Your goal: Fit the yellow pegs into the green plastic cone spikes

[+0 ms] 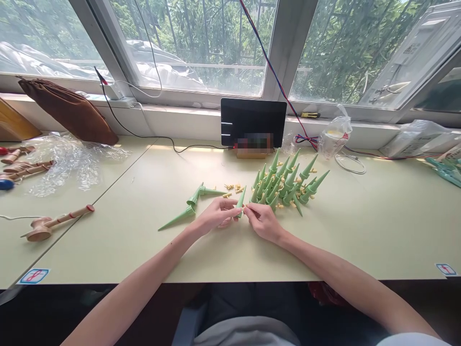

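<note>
My left hand [219,214] is closed around a green plastic cone [241,199], its tip pointing up. Against the cone's right side, the fingers of my right hand [264,221] pinch a small yellow plastic piece [244,209], mostly hidden by the fingertips. Behind and right of my hands stands a cluster of green cones [288,185], many with yellow pieces sticking out of their sides. To the left lie several loose green cones [194,196]. Small loose yellow pieces [236,187] are scattered on the table just beyond my left hand.
A tablet [253,122] leans at the back near the window. Wooden kendama toys [41,228] and crumpled clear plastic [77,166] lie on the left. A bagged cup [334,139] and a coiled white cable [350,164] are at the back right. The table's front edge runs below my forearms.
</note>
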The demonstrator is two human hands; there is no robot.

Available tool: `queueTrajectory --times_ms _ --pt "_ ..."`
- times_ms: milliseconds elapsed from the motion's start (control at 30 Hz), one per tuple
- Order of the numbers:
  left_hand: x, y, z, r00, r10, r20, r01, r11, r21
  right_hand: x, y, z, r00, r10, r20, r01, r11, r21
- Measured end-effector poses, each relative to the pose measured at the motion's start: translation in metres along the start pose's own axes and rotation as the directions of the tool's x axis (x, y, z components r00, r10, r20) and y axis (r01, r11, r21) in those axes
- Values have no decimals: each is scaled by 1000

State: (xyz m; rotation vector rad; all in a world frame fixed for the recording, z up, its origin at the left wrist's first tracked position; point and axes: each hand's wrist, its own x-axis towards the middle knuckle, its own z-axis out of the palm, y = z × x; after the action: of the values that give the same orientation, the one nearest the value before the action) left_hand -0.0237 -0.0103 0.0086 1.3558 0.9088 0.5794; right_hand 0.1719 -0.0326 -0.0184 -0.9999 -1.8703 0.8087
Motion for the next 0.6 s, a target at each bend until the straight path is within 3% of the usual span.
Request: queueTrajectory --times_ms 233,400,533,600 --pt "0 0 2 992 119 -29 -115 987 116 1 -3 -3 979 188 82 -204 934 294" --pt "1 -2 4 968 247 -44 -226 933 280 4 0 -5 923 302 237 -383 696 607" --pt "4 -7 5 922 383 -66 -326 855 403 7 2 -8 852 350 389 -521 491 698" --pt "6 -9 5 899 430 -83 -346 812 470 8 3 -9 837 357 414 -543 453 707"
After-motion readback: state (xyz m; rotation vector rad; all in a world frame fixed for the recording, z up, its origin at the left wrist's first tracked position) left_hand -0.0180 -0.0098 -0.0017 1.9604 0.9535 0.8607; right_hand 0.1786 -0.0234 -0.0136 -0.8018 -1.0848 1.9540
